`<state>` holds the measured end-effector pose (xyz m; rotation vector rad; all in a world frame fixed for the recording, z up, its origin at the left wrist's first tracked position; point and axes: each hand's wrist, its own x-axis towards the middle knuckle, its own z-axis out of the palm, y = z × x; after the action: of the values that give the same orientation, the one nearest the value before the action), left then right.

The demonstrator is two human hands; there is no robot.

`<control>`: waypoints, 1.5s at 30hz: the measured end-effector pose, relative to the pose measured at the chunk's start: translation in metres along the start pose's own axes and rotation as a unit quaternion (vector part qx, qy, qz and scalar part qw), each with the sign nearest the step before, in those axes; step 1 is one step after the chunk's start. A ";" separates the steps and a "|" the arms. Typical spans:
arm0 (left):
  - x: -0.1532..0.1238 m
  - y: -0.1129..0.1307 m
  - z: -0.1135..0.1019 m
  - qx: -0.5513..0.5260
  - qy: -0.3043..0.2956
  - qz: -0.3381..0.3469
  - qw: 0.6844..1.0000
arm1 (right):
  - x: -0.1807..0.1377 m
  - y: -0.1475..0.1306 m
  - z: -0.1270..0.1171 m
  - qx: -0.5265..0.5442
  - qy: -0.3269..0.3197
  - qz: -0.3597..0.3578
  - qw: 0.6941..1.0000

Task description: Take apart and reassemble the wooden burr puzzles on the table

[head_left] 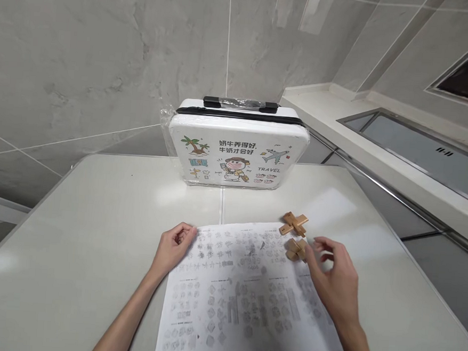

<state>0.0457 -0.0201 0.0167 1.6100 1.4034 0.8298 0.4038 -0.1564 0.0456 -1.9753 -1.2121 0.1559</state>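
A printed instruction sheet (242, 288) full of small diagrams lies on the white table (95, 214) in front of me. My left hand (173, 246) rests on the sheet's upper left corner with its fingers curled in, holding nothing that I can see. Two small wooden puzzle assemblies sit at the sheet's upper right: a cross-shaped one (293, 223) and a knot-like one (296, 249) just below it. My right hand (331, 273) hovers beside the knot-like piece, fingers apart and loosely bent, fingertips almost touching it.
A white case (236, 143) with cartoon travel pictures and a black handle stands upright at the table's far edge against the grey tiled wall. A white ledge (380, 153) runs along the right, past the table's right edge.
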 end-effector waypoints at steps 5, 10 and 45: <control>-0.001 0.001 0.000 0.002 0.005 0.003 1.000 | 0.029 0.011 0.021 -0.047 -0.041 -0.012 0.998; -0.002 0.000 -0.002 0.001 0.001 0.002 1.000 | 0.035 0.017 0.029 -0.107 -0.048 -0.003 0.993; -0.022 0.022 0.027 -0.021 -0.187 0.092 0.978 | -0.017 -0.053 0.110 0.329 -0.340 -0.088 0.876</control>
<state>0.0757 -0.0470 0.0250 1.7735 0.9771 0.6144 0.3051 -0.0962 0.0026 -1.2111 -1.4927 1.0936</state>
